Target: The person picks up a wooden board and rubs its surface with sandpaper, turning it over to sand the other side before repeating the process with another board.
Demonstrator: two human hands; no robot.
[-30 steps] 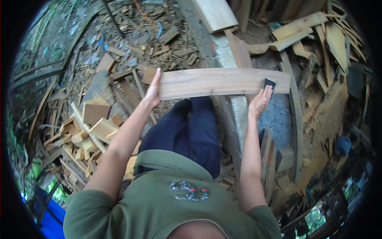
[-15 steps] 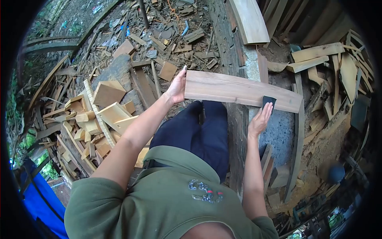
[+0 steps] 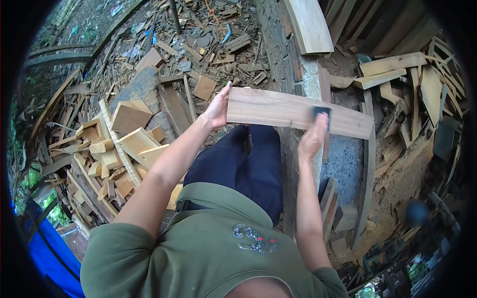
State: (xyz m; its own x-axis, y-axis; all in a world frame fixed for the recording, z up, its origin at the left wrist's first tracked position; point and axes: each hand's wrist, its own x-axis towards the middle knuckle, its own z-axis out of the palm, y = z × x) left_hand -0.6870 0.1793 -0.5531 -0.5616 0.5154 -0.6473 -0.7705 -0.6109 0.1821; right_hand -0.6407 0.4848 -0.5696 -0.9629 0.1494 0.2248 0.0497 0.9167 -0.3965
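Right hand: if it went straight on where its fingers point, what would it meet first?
The right hand would meet the dark pad at its fingertips, over the wooden plank. Past the plank's far edge, scrap wood seems next, probably lower, but depth is unclear.

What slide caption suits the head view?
Left hand grips a long brown wooden board; right hand holds a dark rectangular sheet against it.

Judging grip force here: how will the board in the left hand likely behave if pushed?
Probably stiff: the board looks like solid wood and shows no obvious sag. Pushed at its far end, it could swing, since the left hand holds only the other. It may be slippery, as its face looks fairly smooth.
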